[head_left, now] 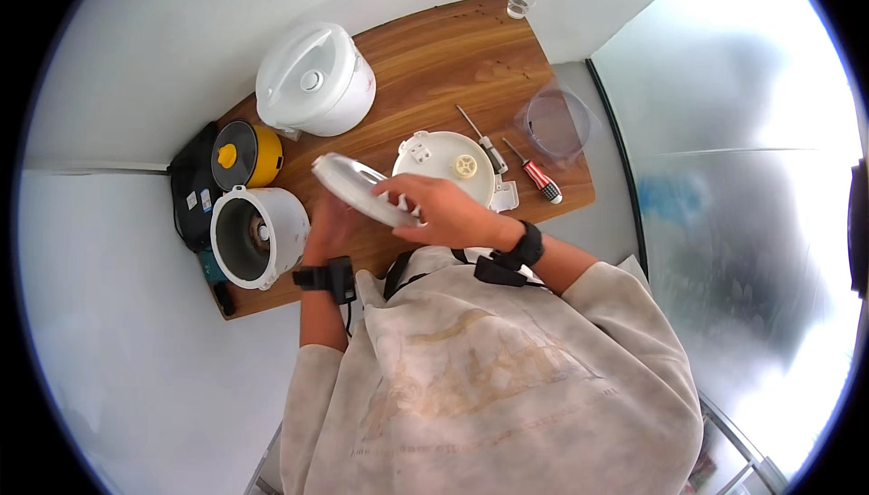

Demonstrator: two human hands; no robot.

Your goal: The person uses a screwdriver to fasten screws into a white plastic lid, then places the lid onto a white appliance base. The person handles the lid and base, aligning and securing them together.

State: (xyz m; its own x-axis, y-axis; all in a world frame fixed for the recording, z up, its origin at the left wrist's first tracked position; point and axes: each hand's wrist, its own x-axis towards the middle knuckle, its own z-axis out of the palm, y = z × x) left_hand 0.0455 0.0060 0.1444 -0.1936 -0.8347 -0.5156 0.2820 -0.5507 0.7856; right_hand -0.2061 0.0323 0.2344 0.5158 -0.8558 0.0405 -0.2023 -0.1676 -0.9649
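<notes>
1. The white round lid panel (358,189) is held tilted above the near middle of the wooden table (434,52), between both hands and clear of the surface.
2. The right hand (444,210) is closed over the panel's near right rim, fingers curled across its upper face. The left hand (328,228) sits under the panel's left part; its fingers are mostly hidden, so how far it is closed cannot be told, though it appears to support the panel.
3. Judged step: a dismantled rice-cooker part is being turned for inspection or fitting. The next move would call for a steady two-handed grip and alignment of the panel with its mating part.
4. Just beyond the right hand lies a white inner lid plate (448,165), flat on the table.
5. To its right lie two screwdrivers (507,158), one red-handled, and a clear measuring cup (554,124).
6. At the left stands an open white cooker body (258,235); behind it a yellow cooker (246,156).
7. Far left rests a closed white rice cooker (315,79).
</notes>
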